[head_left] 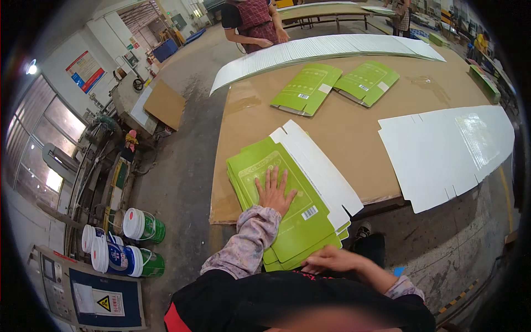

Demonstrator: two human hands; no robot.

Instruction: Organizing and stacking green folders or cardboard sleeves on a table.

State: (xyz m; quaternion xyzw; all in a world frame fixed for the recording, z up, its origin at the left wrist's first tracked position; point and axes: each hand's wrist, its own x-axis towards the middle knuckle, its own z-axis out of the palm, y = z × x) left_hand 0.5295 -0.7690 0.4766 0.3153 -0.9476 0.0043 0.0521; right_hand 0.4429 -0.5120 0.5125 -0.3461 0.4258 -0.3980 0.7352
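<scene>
Green, smooth card blanks [293, 221], with a white notched strip along one side, lie piled at the near edge of a brown board tabletop [340, 138] under the left hand [275, 193], open and flat with fingers spread, while the right hand [334, 260], apart from it, bends its fingers beside the pile's near end, its grip impossible to tell. Farther out lie two green card pieces [304, 91], a white slotted sheet [442, 157] at right, and one long fanned row of white-edged sheets [332, 52]. Four round plastic buckets [152, 228] stand at left.
</scene>
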